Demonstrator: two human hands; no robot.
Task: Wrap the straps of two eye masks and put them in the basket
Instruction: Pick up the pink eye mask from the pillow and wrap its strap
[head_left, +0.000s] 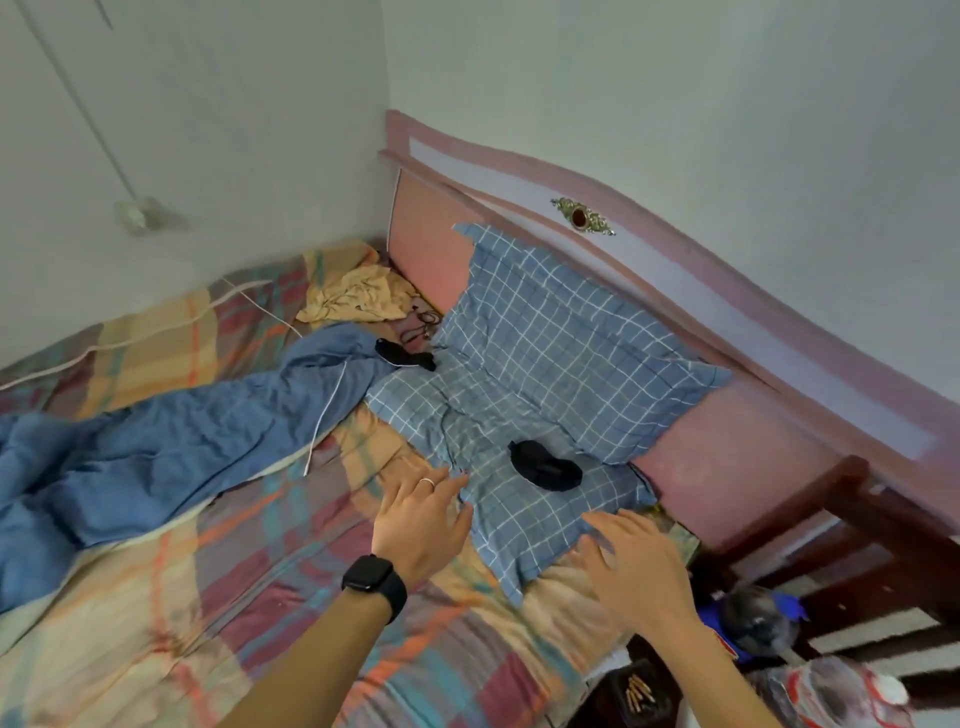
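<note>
A dark eye mask (545, 465) lies on the lower blue checked pillow (519, 514). A second dark eye mask (406, 356) lies farther back, at the edge of the blue blanket (171, 447) beside the upper pillow. My left hand (423, 519), with a ring and a black watch on the wrist, hovers over the pillow's left edge with fingers spread, holding nothing. My right hand (631, 564) is spread over the pillow's near corner, also empty. Both hands are a short way in front of the nearer mask. No basket shows in view.
A plaid sheet (249, 582) covers the bed. A pink headboard (675, 249) runs along the wall. A yellow cloth (358, 293) and dark cords lie near the corner. A dark wooden chair (852, 525) and bags stand at the bed's right side.
</note>
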